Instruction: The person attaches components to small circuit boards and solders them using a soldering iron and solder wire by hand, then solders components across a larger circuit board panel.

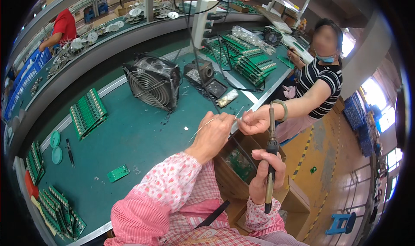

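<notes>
My left hand (pixel 212 135) is closed, with a thin pale solder wire (pixel 202 127) running across its fingers. Its fingertips meet the hand (pixel 255 119) of a co-worker who reaches in from the right; a short thin strand (pixel 239 112) sticks up between the two hands, and which hand pinches it I cannot tell. In my right hand (pixel 267 172) is a soldering iron (pixel 272 144), held upright with its tip pointing up, in front of the co-worker's wrist. Below our hands, a cardboard box (pixel 229 168) holds green circuit boards.
A black fan (pixel 153 81) stands on the green bench (pixel 142 142), beside a soldering iron stand (pixel 205 75). Stacked circuit boards (pixel 88 114) lie at left, near tweezers (pixel 70 153) and a small loose board (pixel 118 173). The co-worker (pixel 322 81) sits at right. A blue stool (pixel 340 223) stands on the floor.
</notes>
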